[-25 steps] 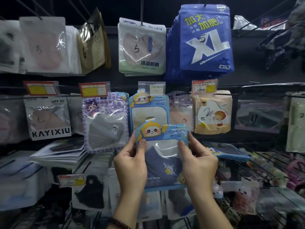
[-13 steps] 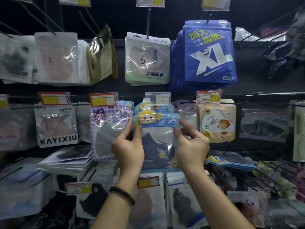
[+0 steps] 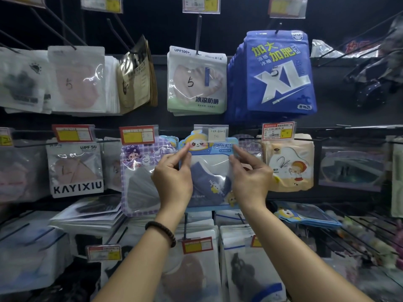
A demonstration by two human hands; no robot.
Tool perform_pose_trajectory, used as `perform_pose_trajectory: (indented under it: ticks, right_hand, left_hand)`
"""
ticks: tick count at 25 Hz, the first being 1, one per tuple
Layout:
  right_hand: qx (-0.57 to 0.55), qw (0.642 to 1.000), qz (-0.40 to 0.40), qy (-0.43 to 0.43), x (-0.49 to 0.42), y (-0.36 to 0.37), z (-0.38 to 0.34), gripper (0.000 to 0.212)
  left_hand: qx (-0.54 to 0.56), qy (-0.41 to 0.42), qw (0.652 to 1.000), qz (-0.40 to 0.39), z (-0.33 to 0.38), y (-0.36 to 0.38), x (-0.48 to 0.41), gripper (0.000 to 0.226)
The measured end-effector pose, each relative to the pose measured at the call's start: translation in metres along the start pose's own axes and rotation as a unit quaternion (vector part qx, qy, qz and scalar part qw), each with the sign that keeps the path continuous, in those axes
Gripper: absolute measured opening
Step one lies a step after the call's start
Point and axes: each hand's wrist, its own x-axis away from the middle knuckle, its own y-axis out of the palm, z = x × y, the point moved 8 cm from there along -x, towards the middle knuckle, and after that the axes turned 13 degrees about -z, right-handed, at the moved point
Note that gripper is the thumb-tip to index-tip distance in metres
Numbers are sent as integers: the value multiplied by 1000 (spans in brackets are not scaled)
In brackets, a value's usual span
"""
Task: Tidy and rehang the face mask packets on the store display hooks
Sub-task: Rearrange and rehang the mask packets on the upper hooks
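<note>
Both hands at hook: left hand (image 3: 172,182) and right hand (image 3: 250,179) pinch blue cartoon mask packet (image 3: 209,171) by upper corners, under price tag (image 3: 211,132).

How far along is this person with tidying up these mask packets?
Done: the XL packets above hang on their hook. In hand: the left hand and right hand pinch the blue cartoon packet by its top just under a price tag; whether it is hooked is unclear. Left: a matching packet lies loose on the wire shelf at right, and a flat stack lies at left.
</note>
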Motion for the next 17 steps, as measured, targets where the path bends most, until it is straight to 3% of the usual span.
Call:
perform_pose_trajectory:
  ticks: [5, 10, 17]
  right_hand:
    - [52, 998, -29, 32, -3, 4, 6, 23]
    - [183, 980, -66, 37, -10, 7, -4, 29]
    - [330, 929, -165, 37, -16, 30, 1, 58]
  left_hand:
    - [-56, 15, 998, -23, 1, 0, -6, 25]
    - [-136, 26, 989, -52, 6, 1, -14, 26]
    - [-259, 13, 954, -150, -3, 21, -18, 59]
